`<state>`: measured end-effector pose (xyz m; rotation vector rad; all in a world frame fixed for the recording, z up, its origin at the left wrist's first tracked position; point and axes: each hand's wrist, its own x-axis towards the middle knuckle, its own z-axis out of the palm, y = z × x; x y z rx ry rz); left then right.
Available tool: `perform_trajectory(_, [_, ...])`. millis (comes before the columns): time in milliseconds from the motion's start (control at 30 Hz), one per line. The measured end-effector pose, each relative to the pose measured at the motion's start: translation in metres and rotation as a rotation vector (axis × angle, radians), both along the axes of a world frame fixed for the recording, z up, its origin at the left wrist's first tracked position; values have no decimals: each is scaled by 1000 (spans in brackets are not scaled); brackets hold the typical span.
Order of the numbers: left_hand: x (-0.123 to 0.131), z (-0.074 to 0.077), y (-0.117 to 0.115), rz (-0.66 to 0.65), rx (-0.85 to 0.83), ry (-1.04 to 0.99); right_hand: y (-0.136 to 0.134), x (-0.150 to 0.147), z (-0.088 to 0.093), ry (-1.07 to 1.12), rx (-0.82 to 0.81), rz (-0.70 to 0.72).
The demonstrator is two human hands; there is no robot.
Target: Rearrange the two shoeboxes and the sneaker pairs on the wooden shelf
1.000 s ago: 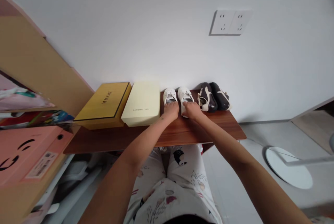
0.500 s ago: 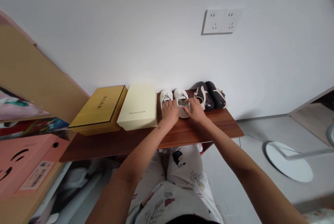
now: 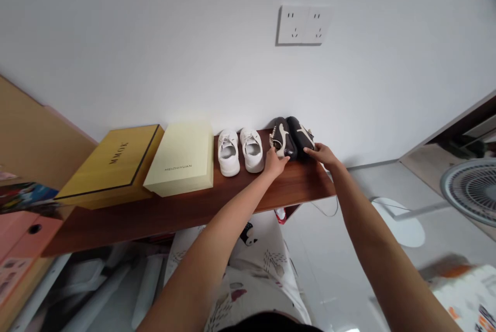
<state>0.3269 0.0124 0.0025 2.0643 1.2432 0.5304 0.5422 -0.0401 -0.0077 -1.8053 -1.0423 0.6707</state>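
My left hand (image 3: 276, 162) rests its fingers on the near end of the left black-and-cream shoe (image 3: 282, 138). My right hand (image 3: 321, 155) reaches in from the right, fingertips against the second black-and-cream shoe (image 3: 300, 137). Both dark shoes lie side by side against the wall on a reddish-brown wooden shelf (image 3: 186, 223). To their left stand a pair of white sneakers (image 3: 241, 151), untouched. Further left are a cream box marked MEIZHIYUAN (image 3: 179, 159) and a mustard-yellow box marked MMOK (image 3: 110, 167).
A white double wall socket (image 3: 304, 25) sits above the shoes. Pink and tan storage furniture (image 3: 27, 228) stands at the left. Below the shelf are my patterned trousers (image 3: 251, 280) and a grey floor. A fan (image 3: 470, 190) with a round white base (image 3: 399, 221) stands at the right.
Both hands have moved right from the white sneakers onto the dark shoes. The view has swung right and now shows the fan.
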Motion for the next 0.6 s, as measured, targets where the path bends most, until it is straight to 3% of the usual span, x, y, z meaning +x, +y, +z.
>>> perform_trajectory(100, [7, -6, 8, 38, -77, -41, 3, -5, -1, 165, 100, 114])
perform_trajectory(167, [9, -6, 13, 24, -74, 7, 6, -7, 3, 113, 123, 138])
perform_trajectory(433, [15, 13, 19, -167, 141, 162, 12, 1, 32, -772, -175, 132])
perform_trajectory(600, [15, 22, 15, -289, 165, 318, 10, -14, 44, -1028, -303, 269])
